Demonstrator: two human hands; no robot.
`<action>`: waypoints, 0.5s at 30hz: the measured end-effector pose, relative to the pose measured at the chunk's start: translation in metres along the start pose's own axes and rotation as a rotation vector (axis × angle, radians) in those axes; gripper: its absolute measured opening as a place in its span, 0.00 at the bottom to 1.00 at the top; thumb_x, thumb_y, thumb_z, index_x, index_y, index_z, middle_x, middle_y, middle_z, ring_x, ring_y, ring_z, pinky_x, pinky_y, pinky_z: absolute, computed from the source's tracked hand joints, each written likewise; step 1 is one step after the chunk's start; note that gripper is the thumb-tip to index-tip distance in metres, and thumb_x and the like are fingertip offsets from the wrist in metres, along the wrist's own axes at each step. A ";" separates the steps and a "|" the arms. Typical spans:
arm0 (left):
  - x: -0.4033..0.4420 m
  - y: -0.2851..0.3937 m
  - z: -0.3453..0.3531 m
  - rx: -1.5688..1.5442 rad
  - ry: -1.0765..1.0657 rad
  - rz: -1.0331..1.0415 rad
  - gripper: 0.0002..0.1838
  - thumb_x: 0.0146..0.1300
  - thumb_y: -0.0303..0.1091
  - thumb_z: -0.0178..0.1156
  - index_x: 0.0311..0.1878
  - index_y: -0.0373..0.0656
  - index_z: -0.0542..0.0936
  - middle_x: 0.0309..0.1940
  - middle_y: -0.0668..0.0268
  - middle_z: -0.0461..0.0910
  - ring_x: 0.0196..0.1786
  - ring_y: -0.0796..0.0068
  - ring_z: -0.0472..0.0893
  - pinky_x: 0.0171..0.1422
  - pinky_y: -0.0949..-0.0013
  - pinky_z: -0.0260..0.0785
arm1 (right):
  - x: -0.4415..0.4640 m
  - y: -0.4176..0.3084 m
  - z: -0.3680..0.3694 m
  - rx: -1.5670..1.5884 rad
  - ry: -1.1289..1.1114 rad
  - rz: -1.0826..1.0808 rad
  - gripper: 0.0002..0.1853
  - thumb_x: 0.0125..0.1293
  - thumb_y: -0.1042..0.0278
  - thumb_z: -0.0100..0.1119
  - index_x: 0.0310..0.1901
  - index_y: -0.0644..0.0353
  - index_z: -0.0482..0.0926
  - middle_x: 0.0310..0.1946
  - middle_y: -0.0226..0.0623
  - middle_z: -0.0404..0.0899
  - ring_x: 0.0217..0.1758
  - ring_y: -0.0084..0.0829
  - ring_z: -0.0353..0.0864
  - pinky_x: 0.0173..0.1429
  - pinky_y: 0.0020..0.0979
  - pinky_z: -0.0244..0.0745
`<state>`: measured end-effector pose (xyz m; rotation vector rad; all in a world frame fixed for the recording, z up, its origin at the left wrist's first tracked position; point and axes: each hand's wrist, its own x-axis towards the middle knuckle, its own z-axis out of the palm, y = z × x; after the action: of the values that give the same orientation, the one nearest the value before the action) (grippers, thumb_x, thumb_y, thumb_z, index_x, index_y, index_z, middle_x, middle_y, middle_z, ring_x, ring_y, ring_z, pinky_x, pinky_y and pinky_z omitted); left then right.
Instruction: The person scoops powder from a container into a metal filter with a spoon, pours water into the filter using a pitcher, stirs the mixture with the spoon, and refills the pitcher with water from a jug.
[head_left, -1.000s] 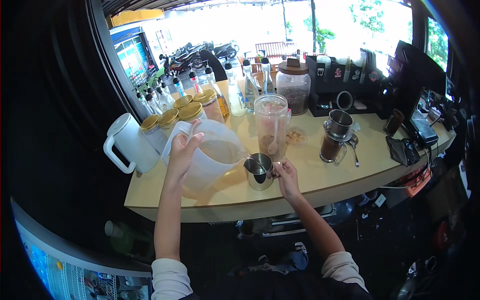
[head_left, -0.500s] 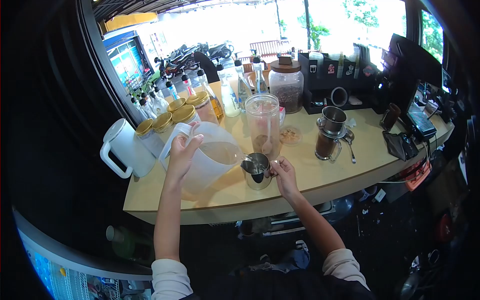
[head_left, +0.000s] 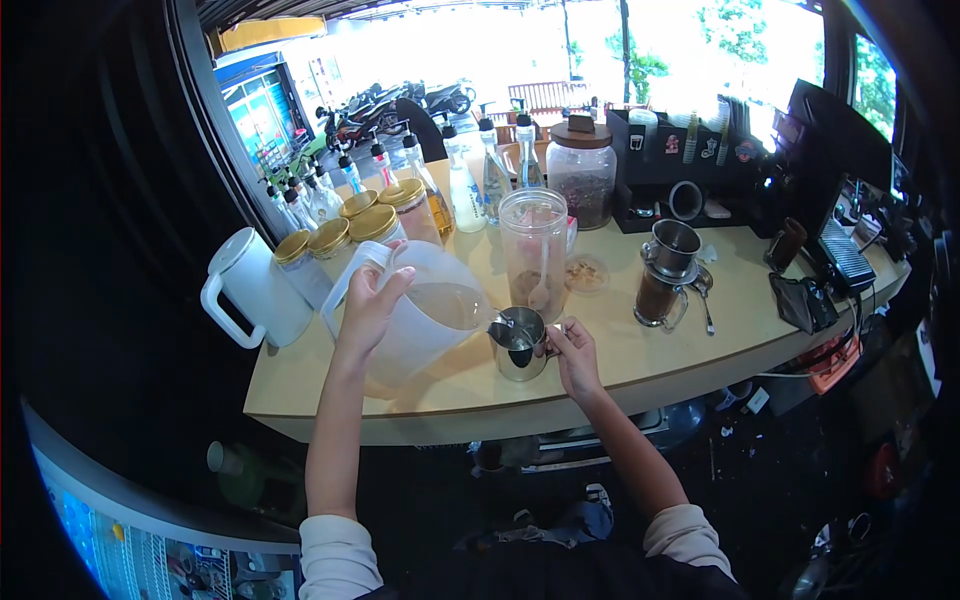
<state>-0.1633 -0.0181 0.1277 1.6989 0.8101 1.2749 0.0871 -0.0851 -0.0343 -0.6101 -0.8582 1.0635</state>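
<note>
My left hand (head_left: pixel 373 302) is closed round the handle of a translucent plastic pitcher (head_left: pixel 425 335), tipped to the right with clear liquid inside. Its spout is at the rim of a small steel milk jug (head_left: pixel 521 358), and liquid runs into the jug. The jug stands upright on the counter, its handle pinched in my right hand (head_left: pixel 573 360). Just behind it is a tall clear jar (head_left: pixel 533 225) with a spoon and some dark contents. To the right, a metal drip coffee filter (head_left: pixel 672 245) sits on a glass mug (head_left: pixel 655 303) of brown liquid.
On the wooden counter (head_left: pixel 600 372), a white pitcher (head_left: pixel 258 287) and gold-lidded jars (head_left: pixel 373 222) stand at left. Pump bottles (head_left: pixel 463 190) and a large wooden-lidded jar (head_left: pixel 582 175) line the back. A spoon (head_left: pixel 706 300) lies beside the mug; a black cup organizer (head_left: pixel 690 160) is behind.
The view has shifted slightly, so everything sits a little differently in frame. Both hands keep their holds, and liquid is still running from the pitcher into the jug.
</note>
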 end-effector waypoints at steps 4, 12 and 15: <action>-0.002 0.003 0.003 0.007 0.004 0.012 0.24 0.61 0.30 0.58 0.59 0.33 0.69 0.53 0.62 0.74 0.54 0.77 0.73 0.60 0.71 0.64 | 0.002 0.004 -0.004 -0.002 -0.008 0.000 0.07 0.68 0.70 0.56 0.32 0.57 0.70 0.27 0.26 0.75 0.29 0.15 0.71 0.37 0.20 0.66; -0.004 0.003 0.006 -0.007 0.002 0.034 0.23 0.60 0.30 0.58 0.58 0.33 0.70 0.49 0.62 0.75 0.52 0.77 0.74 0.58 0.71 0.65 | 0.003 0.008 -0.008 0.004 -0.008 0.000 0.08 0.67 0.70 0.57 0.31 0.56 0.69 0.25 0.25 0.73 0.30 0.15 0.70 0.37 0.20 0.65; -0.003 0.003 0.005 -0.005 0.007 0.032 0.23 0.60 0.31 0.59 0.58 0.32 0.70 0.49 0.62 0.75 0.52 0.77 0.74 0.58 0.72 0.65 | 0.001 0.005 -0.006 0.001 -0.002 0.001 0.08 0.67 0.70 0.57 0.32 0.57 0.69 0.26 0.25 0.73 0.30 0.16 0.70 0.37 0.21 0.66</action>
<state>-0.1590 -0.0238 0.1287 1.7102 0.7862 1.3041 0.0900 -0.0820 -0.0410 -0.6085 -0.8585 1.0652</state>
